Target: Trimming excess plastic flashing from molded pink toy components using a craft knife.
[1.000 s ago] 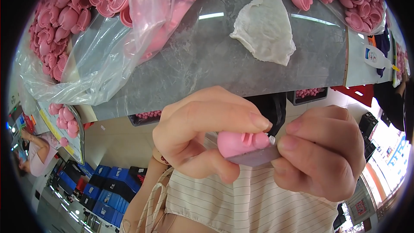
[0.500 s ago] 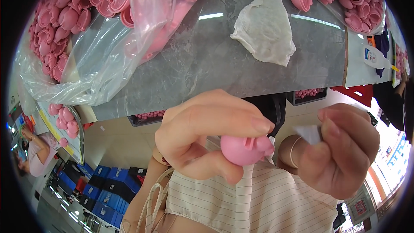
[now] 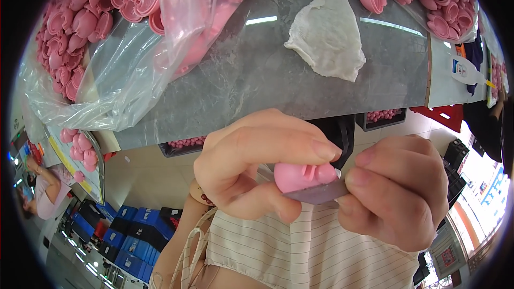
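Close in front of my body, my left hand [image 3: 262, 166] pinches a small rounded pink plastic toy part [image 3: 301, 176] between thumb and fingers. Slots and a small bump show on the part's upper side; the fingers hide the rest. My right hand [image 3: 399, 192] is closed on a thin grey sheet, like a scrap of sandpaper [image 3: 321, 192]. That sheet lies against the lower near side of the pink part, and its right end disappears into the fingertips. Both hands are just off the near edge of the grey table [image 3: 241, 64].
A clear plastic bag [image 3: 128, 80] spreads over the table's left side beside heaped pink parts [image 3: 80, 21]. A crumpled white cloth [image 3: 329, 37] lies mid-table. More pink parts [image 3: 450, 8] and a white bottle [image 3: 467, 71] are at the right. Blue bins [image 3: 136, 235] stand on the floor.
My right hand has moved left, bringing the grey sheet from a spot apart onto the pink part's lower side. My left hand has hardly moved and keeps its pinch.
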A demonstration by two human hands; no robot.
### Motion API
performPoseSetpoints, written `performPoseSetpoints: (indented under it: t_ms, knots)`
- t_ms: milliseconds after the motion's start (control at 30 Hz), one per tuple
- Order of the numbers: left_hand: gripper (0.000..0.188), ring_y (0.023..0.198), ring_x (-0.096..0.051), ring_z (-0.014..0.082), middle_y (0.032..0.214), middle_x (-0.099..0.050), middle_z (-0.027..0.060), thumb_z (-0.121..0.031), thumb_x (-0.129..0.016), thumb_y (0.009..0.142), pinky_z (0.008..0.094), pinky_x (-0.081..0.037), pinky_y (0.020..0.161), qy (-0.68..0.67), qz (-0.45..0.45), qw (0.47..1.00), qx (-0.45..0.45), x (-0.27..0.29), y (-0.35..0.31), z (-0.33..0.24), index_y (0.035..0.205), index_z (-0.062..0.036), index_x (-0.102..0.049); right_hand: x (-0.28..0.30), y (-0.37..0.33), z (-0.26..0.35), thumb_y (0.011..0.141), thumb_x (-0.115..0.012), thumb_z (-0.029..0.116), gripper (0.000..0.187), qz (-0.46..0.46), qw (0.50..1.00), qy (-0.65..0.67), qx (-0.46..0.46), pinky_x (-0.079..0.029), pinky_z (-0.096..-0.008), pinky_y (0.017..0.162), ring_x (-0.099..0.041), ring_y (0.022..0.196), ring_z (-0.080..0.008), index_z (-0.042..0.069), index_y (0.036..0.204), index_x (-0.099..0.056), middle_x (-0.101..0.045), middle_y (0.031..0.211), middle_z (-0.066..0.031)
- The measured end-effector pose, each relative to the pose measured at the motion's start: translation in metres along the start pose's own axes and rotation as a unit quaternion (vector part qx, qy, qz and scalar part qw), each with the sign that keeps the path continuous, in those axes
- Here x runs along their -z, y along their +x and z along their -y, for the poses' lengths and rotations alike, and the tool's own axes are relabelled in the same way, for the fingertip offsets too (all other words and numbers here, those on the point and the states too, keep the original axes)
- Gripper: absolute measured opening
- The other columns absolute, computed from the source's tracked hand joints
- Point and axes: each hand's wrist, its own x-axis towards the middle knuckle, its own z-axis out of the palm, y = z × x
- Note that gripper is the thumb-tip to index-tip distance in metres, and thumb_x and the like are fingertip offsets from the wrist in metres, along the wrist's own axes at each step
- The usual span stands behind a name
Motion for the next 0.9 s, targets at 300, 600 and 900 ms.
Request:
performPoseSetpoints:
  t_ms: [300,600,900]
  knots:
    - [0.047,0.069,-0.053,0.0178,0.086,-0.055,0.0219,-0.032,-0.063,0.074,0.0224,-0.044,0.057,-0.027,0.011,1.000,0.008,0.000,0.004,-0.003,0.100,0.0023,-0.044,0.000,-0.004,-0.008,0.074,-0.058,0.014,0.023,-0.085,0.992,-0.092,0.015,-0.042,-0.0273,0.041,-0.049,0.052,-0.0199,-0.004,0.086,-0.049,-0.050,0.079,-0.0174]
    - [0.030,0.064,-0.052,0.0166,0.084,-0.054,0.0247,-0.015,-0.056,0.078,0.0211,-0.045,0.057,-0.082,-0.029,0.996,0.011,-0.004,0.001,0.003,0.099,0.0020,-0.044,0.003,-0.004,-0.007,0.073,-0.058,0.015,0.021,-0.020,1.000,0.003,0.019,-0.039,-0.0247,0.037,-0.048,0.050,-0.0180,-0.004,0.076,-0.049,-0.050,0.074,-0.0159]
    - [0.033,0.062,-0.050,0.0154,0.084,-0.054,0.0256,-0.017,-0.057,0.078,0.0192,-0.044,0.052,-0.090,-0.034,0.995,-0.001,-0.004,0.002,0.004,0.100,0.0023,-0.043,0.004,-0.004,-0.009,0.071,-0.058,0.011,0.016,-0.014,1.000,0.004,0.025,-0.037,-0.0233,0.035,-0.047,0.048,-0.0168,-0.004,0.074,-0.051,-0.050,0.069,-0.0145]
